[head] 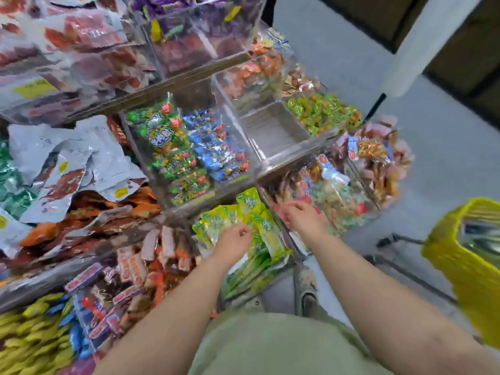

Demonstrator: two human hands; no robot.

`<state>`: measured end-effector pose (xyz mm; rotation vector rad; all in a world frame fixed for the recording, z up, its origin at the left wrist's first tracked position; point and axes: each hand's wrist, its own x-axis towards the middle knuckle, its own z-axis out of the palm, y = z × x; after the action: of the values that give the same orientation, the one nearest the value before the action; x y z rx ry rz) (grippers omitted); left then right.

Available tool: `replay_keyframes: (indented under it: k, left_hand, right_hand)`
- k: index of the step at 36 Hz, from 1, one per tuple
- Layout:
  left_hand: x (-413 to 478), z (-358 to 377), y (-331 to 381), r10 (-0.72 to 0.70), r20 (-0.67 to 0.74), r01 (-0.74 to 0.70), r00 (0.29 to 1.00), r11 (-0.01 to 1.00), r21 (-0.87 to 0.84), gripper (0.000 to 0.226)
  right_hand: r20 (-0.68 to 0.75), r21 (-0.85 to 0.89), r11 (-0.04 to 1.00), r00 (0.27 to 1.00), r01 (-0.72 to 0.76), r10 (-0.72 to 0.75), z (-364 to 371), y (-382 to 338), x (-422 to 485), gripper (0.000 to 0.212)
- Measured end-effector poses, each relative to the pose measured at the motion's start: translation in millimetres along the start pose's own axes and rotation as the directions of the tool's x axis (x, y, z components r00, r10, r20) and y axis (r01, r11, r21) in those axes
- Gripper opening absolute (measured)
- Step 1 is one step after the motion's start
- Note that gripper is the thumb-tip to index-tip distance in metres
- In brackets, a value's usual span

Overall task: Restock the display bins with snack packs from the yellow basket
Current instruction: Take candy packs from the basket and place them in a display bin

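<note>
Yellow-green snack packs [251,212] lie piled in a clear display bin [295,255] at the front of the rack. My left hand [234,243] rests on top of these packs with its fingers curled; motion blur hides whether it pinches one. My right hand [301,213] hovers over the bin's right wall, fingers spread and relaxed, holding nothing. The yellow basket [465,266] stands at the right edge on a dark frame, with shiny packs inside.
Clear bins of green and blue candy packs [186,147], an empty bin [273,133], silver and orange bags [73,174] at left, red-white bars [130,269] and yellow packs [29,336] at lower left. Grey floor lies to the right.
</note>
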<state>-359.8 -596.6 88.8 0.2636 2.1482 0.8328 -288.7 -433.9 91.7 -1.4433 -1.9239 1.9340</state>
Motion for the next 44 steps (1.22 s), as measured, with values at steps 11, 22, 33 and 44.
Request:
replay_keyframes:
  k: [11, 22, 33, 44]
  left_hand:
    - [-25.6, 82.3, -67.1, -0.422, 0.259, 0.397, 0.869, 0.906, 0.146, 0.014]
    - [-22.5, 218.4, 30.5, -0.381, 0.26, 0.319, 0.887, 0.914, 0.251, 0.017]
    - [-18.8, 329.4, 134.3, -0.142, 0.433, -0.113, 0.89, 0.852, 0.511, 0.025]
    - [58.5, 420.0, 246.5, -0.144, 0.51, -0.3, 0.848, 0.663, 0.686, 0.032]
  right_hand:
    - [-0.104, 0.152, 0.753, 0.748, -0.64, 0.656, -144.5, 213.1, -116.0, 0.018]
    - [-0.223, 0.519, 0.691, 0.7, -0.504, 0.678, -326.9, 263.6, -141.0, 0.009]
    - [-0.206, 0.661, 0.544, 0.573, -0.517, 0.793, -402.5, 327.1, -178.8, 0.013]
    - [-0.165, 0.778, 0.429, 0.511, -0.458, 0.844, -476.4, 321.3, -118.6, 0.009]
